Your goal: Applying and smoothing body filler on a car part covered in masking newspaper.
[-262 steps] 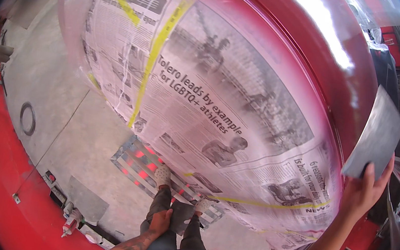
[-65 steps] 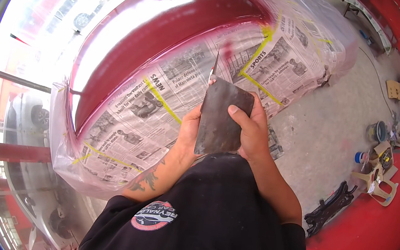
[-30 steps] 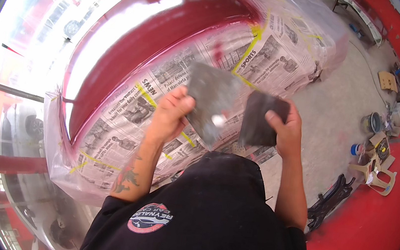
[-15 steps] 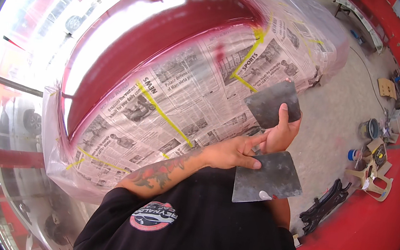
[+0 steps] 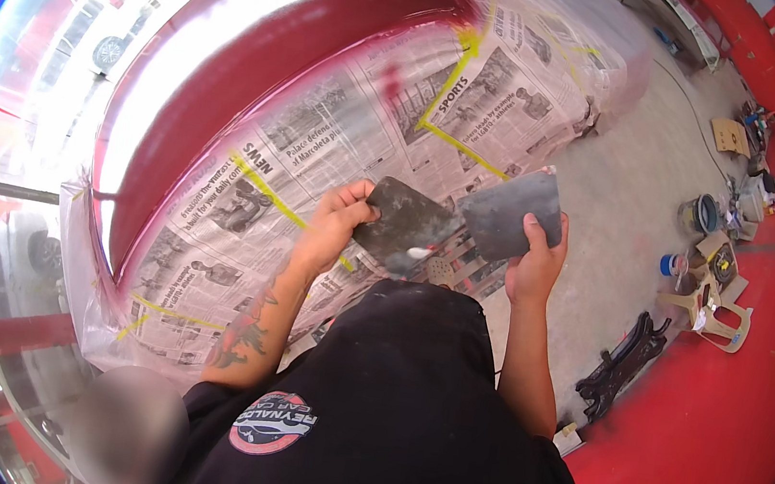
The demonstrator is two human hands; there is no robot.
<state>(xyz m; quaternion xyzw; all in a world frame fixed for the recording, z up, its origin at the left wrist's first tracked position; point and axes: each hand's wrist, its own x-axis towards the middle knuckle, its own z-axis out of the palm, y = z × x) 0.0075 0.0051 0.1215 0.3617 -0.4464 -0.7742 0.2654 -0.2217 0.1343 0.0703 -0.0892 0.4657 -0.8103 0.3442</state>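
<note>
My left hand [image 5: 331, 225] pinches a dark, flat, square plate [image 5: 403, 213] by its left edge, thumb on top. A small white dab of paste [image 5: 417, 252] sits near that plate's lower right corner. In my right hand [image 5: 536, 265] is a second dark grey square plate [image 5: 507, 216], thumb across its face and fingers behind it. The two plates are held side by side, nearly edge to edge, in front of my body. Beyond them is a glossy dark red car panel [image 5: 233, 78], bordered by taped newspaper [image 5: 321, 156].
Clear plastic sheeting [image 5: 613, 57] covers the rest of the car. On the right, a bucket [image 5: 700, 215], a beige plastic stool [image 5: 716, 321] and a black car part [image 5: 622, 368] lie on the floor. A cable [image 5: 689, 110] runs across the concrete. A blurred round shape [image 5: 128, 428] is at lower left.
My left hand has drawn back leftward with its plate, which was below my right hand before. My right hand's plate has tilted and come slightly lower. The view has shifted a little.
</note>
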